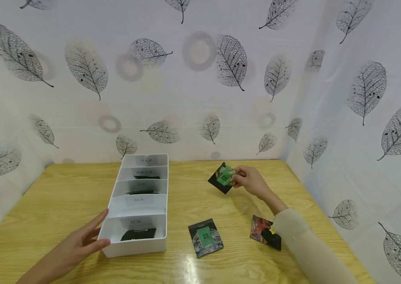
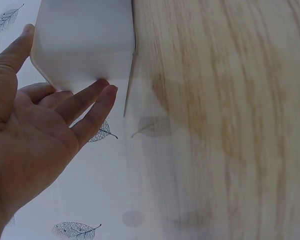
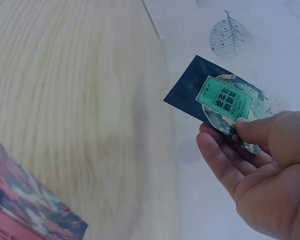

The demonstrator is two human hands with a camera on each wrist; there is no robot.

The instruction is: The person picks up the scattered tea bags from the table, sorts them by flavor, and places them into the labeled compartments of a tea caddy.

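Between right thumb and fingers, my right hand (image 1: 252, 181) pinches a tea sachet (image 3: 225, 100), black with a green label reading grape oolong tea. In the head view it is raised over the back right of the table. At the left, my left hand (image 1: 76, 246) touches the near left corner of a long white divided box (image 1: 136, 247), its fingers fairly straight. The thumb lies at the front wall, the other fingers along the side. Black sachets (image 1: 138, 234) stand in several compartments; the second from the front shows none.
A second green-labelled sachet (image 1: 205, 238) lies flat right of the box. Near my right sleeve (image 1: 307, 240) lies a red and black sachet (image 1: 260, 228), partly covered by it. Leaf-patterned cloth (image 1: 193, 98) bounds the wooden table (image 1: 79, 189) at back and right.
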